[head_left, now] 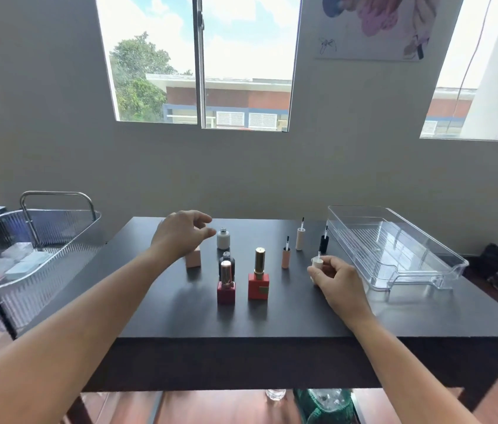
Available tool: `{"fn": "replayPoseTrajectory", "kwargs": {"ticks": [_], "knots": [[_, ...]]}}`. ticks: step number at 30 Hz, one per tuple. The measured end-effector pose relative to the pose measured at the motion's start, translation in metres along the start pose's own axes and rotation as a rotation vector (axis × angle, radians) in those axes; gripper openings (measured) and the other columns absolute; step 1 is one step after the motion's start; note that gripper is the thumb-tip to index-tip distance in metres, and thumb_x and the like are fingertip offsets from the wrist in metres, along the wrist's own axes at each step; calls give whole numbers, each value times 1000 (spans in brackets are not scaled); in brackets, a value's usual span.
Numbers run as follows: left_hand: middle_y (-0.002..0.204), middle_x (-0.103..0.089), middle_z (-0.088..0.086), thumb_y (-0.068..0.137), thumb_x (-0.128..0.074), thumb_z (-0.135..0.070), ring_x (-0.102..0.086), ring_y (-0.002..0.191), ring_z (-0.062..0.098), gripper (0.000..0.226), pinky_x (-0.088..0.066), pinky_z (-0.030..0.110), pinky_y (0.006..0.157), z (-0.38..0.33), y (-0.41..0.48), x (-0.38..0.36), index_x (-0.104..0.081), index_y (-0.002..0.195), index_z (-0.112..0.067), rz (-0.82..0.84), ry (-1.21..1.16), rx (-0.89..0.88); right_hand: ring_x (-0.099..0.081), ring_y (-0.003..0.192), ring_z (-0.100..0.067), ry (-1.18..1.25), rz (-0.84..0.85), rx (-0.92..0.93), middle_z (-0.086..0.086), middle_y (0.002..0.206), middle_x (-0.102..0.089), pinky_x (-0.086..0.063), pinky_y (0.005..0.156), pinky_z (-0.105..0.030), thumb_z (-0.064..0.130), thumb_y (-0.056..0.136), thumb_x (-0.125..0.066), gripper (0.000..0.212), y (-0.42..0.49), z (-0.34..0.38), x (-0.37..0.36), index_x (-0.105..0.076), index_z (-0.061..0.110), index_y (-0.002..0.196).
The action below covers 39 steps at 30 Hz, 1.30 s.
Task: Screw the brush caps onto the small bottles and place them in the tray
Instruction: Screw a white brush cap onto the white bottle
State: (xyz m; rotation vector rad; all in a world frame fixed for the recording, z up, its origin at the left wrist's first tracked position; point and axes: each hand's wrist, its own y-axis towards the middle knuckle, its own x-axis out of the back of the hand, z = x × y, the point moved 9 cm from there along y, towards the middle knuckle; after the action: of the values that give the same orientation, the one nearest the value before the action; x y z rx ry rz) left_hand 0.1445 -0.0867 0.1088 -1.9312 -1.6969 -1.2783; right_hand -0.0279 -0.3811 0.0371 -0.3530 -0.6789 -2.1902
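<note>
A dark table [180, 316] carries a clear tray [452, 264] on its right side. The left hand [180, 234] hovers with fingers loosely curled, gripping nothing, just beside an uncapped white bottle [223, 239]. The right hand [338, 281] pinches a white brush cap [317, 263] near the tray, apparently brush upward. Two red capped bottles [258, 280] stand mid-table. Three loose brush caps [300, 238] stand upright between them and the tray.

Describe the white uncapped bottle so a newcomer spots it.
Start at the dark table, left of the clear tray. At the back of the bottle cluster, just off the fingertips of the left hand, stands the white bottle. It's the only white-bodied bottle, neck bare.
</note>
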Motion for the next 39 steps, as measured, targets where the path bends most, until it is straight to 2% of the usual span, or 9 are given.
{"fn": "replayPoseTrajectory", "kwargs": {"ticks": [5, 9, 15, 20, 28, 32, 34, 35, 39], "knots": [[128, -65, -6, 82, -60, -64, -46, 127, 23, 64, -31, 39, 104, -3, 34, -36, -54, 136, -30, 109, 376, 7, -67, 84, -19, 21, 15, 7, 3, 82, -71, -51, 79, -32, 22, 85, -72, 11, 0, 1, -3, -67, 25, 93], [127, -64, -6, 72, -62, -73, -48, 124, 22, 70, -32, 38, 101, -2, 49, -62, -58, 130, -34, 180, 506, 1, -66, 86, -18, 34, 40, 13, 1, 86, -71, -48, 78, -27, 20, 85, -71, 11, 0, 3, -4, -67, 23, 95], [105, -72, -5, 68, -67, -55, -59, 105, 23, 41, -31, 34, 83, -4, 55, -73, -72, 100, -30, 133, 579, 17, -64, 87, -16, 35, 54, 10, 0, 89, -70, -44, 76, -23, 20, 86, -70, 15, -1, 5, -3, -69, 18, 101], [94, -73, -5, 68, -65, -45, -64, 93, 21, 23, -30, 33, 78, -5, 54, -68, -70, 84, -30, 104, 514, 45, -65, 85, -16, 80, 57, -8, 3, 85, -69, -47, 77, -23, 20, 86, -70, 12, 0, 4, -2, -68, 20, 98], [87, -66, -15, 64, -75, -42, -63, 87, 14, 30, -47, 28, 63, -19, 43, -17, -62, 89, -30, -25, -6, 46, -64, 77, -20, 106, 38, -23, -2, 80, -70, -51, 75, -32, 19, 87, -69, 2, 1, 1, -1, -68, 18, 89], [86, -69, -9, 63, -81, -31, -68, 75, 13, 33, -60, 33, 51, -26, 17, 2, -66, 91, -28, 8, -343, 66, -40, 56, -11, 128, 10, 5, 5, 62, -49, -36, 57, -24, 21, 92, -62, 19, 0, 4, 4, -62, 11, 76], [86, -69, -4, 68, -82, -22, -69, 77, 12, 30, -59, 33, 48, -27, 3, 6, -69, 94, -28, 52, -501, 70, -52, 64, -9, 197, -6, 0, 4, 74, -60, -41, 62, -17, 19, 93, -62, 11, -2, 11, 9, -66, 28, 97], [85, -69, -4, 70, -82, -19, -70, 78, 11, 29, -58, 34, 49, -27, -5, 8, -70, 95, -29, 73, -570, 71, -58, 71, -9, 237, -18, -5, 1, 82, -65, -44, 65, -14, 17, 92, -64, 24, -4, 16, 12, -63, 31, 112], [92, -69, 2, 77, -80, -16, -72, 79, 13, 26, -56, 34, 48, -31, -36, 17, -74, 96, -33, 118, -719, 9, -64, 70, 0, 374, -43, 74, 3, 85, -71, -49, 63, -18, 21, 84, -75, 22, -10, 61, 23, -64, 26, 102]]}}
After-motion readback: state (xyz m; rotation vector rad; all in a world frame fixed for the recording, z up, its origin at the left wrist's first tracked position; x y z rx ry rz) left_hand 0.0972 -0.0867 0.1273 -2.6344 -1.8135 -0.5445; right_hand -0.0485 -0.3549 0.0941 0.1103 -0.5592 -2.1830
